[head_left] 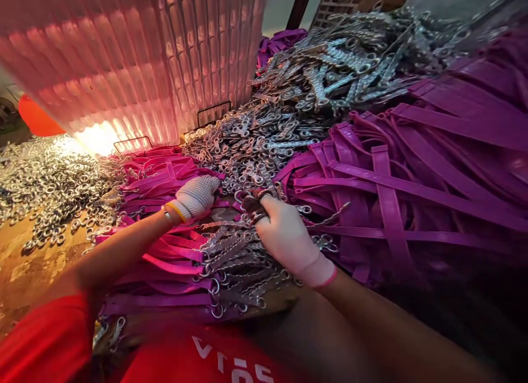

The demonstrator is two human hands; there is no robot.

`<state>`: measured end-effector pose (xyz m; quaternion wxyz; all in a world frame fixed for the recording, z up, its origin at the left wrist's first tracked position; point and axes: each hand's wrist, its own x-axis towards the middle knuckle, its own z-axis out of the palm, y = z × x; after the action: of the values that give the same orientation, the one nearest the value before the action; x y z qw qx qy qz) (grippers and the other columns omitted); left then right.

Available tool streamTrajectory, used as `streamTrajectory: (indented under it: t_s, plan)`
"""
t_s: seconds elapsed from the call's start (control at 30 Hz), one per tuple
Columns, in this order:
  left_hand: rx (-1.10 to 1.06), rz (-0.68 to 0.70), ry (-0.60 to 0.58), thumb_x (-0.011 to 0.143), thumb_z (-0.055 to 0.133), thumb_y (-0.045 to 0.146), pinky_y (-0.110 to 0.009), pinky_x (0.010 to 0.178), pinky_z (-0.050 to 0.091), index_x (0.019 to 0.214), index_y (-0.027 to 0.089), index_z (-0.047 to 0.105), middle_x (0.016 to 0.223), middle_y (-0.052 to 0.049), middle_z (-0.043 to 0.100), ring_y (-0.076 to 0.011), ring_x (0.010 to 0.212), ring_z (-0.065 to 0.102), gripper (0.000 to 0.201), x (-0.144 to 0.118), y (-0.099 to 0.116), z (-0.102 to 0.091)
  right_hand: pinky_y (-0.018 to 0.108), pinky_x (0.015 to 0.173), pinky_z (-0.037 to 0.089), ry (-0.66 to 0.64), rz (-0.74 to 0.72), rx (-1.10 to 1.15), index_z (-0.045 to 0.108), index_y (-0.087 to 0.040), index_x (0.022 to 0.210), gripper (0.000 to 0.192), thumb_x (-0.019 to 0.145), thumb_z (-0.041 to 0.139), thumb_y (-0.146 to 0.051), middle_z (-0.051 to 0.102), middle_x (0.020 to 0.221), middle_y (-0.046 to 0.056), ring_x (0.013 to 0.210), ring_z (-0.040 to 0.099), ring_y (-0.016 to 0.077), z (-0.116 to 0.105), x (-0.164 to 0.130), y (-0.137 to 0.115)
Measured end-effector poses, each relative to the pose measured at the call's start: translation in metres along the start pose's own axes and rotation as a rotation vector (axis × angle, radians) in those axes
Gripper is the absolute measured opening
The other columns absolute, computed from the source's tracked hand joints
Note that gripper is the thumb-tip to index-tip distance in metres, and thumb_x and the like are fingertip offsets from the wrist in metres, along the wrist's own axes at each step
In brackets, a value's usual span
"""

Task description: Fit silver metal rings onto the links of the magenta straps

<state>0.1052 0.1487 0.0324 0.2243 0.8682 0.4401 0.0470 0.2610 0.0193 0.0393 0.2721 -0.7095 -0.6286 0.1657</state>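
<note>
The right hand (289,237) pinches a metal ring (253,198) at its fingertips; the left hand (197,196), curled over purple straps (165,179), lies just beside it.

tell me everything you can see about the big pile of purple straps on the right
The purple straps are flat, glossy bands, plastic or coated by the look, heaped loosely and crossing one another at all angles. The pile fills the right side, bordering the heap of metal chains at its upper left. The gloved right hand sits at its left edge.
</note>
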Motion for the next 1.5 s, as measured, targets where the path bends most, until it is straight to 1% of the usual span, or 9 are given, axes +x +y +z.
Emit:
streamTrajectory:
  t_s: [0.17,0.33,0.47,0.57,0.73,0.87,1.03,1.3,1.5]
  plan:
    - [0.151,-0.072,-0.042,0.086,0.052,0.011,-0.049,0.087,0.050,0.102,0.005,0.066,0.107,-0.023,0.064,-0.0342,0.100,0.066,0.022,0.025,0.002,0.018,0.029,0.073,0.044,0.007,-0.044,0.113,0.068,-0.019,0.096,0.030,0.078,0.045,-0.011,0.069,0.076,0.006,0.078,0.060,0.0223,0.004,0.003,0.006]
    - [0.058,-0.011,-0.059,0.088,0.048,0.013,-0.032,0.080,0.053,0.100,0.013,0.066,0.102,-0.012,0.067,-0.0219,0.092,0.066,0.022,-0.014,0.004,-0.003,0.031,0.084,0.046,-0.028,-0.169,0.159,0.067,-0.019,0.098,0.040,0.070,0.042,-0.006,0.071,0.089,0.007,0.093,0.062,0.0231,0.010,0.000,0.006]
    - [-0.590,-0.142,-0.179,0.092,0.046,0.023,-0.019,0.044,0.041,0.097,0.015,0.061,0.068,-0.001,0.062,-0.0081,0.046,0.052,0.018,-0.070,0.006,-0.023,0.031,0.082,0.046,-0.101,-0.242,0.016,0.067,-0.016,0.097,0.038,0.070,0.042,-0.007,0.071,0.092,0.010,0.091,0.062,0.0235,0.006,-0.009,-0.012]
    - [-1.063,-0.278,-0.175,0.087,0.059,0.033,-0.016,0.037,0.032,0.086,0.016,0.058,0.064,0.002,0.059,-0.0049,0.040,0.043,0.017,-0.105,0.008,-0.022,0.031,0.072,0.044,-0.173,-0.253,-0.231,0.067,-0.015,0.095,0.032,0.072,0.046,-0.008,0.071,0.089,0.011,0.081,0.062,0.0236,0.002,-0.019,-0.036]
    - [-1.195,-0.282,-0.116,0.084,0.061,0.037,-0.017,0.035,0.030,0.071,0.016,0.055,0.049,0.003,0.049,-0.0060,0.037,0.041,0.026,-0.135,0.011,-0.006,0.030,0.063,0.036,-0.219,-0.375,-0.435,0.067,-0.016,0.086,0.024,0.072,0.049,-0.006,0.069,0.089,0.012,0.074,0.061,0.0211,0.008,-0.035,-0.063]
    - [-1.232,-0.288,-0.060,0.084,0.060,0.030,-0.017,0.035,0.032,0.071,0.015,0.055,0.049,0.003,0.050,-0.0066,0.037,0.043,0.020,-0.146,0.015,-0.007,0.031,0.061,0.033,-0.152,-0.390,-0.465,0.067,-0.016,0.085,0.023,0.072,0.050,-0.008,0.068,0.088,0.012,0.071,0.059,0.0207,0.017,-0.042,-0.068]
    - [-1.399,-0.295,0.027,0.084,0.064,0.042,-0.016,0.033,0.028,0.075,0.016,0.053,0.053,0.004,0.050,-0.0044,0.035,0.038,0.029,-0.154,0.016,-0.008,0.032,0.059,0.031,-0.082,-0.370,-0.452,0.067,-0.016,0.083,0.022,0.071,0.050,-0.010,0.068,0.085,0.010,0.069,0.057,0.0195,0.023,-0.045,-0.073]
    - [-1.223,-0.285,-0.011,0.088,0.058,0.046,-0.018,0.036,0.028,0.074,0.018,0.052,0.052,0.005,0.048,-0.0060,0.037,0.038,0.032,-0.164,0.011,-0.007,0.032,0.060,0.032,-0.102,-0.397,-0.443,0.069,-0.016,0.090,0.023,0.074,0.053,-0.013,0.070,0.095,0.011,0.072,0.058,0.0195,0.030,-0.053,-0.073]
    - [-0.535,-0.042,0.137,0.087,0.055,0.023,-0.022,0.064,0.043,0.077,0.017,0.064,0.072,-0.002,0.065,-0.0135,0.066,0.057,0.014,-0.163,0.005,-0.001,0.033,0.058,0.030,-0.109,-0.425,-0.507,0.069,-0.016,0.084,0.021,0.081,0.049,-0.014,0.070,0.093,0.014,0.068,0.058,0.0197,0.035,-0.055,-0.073]
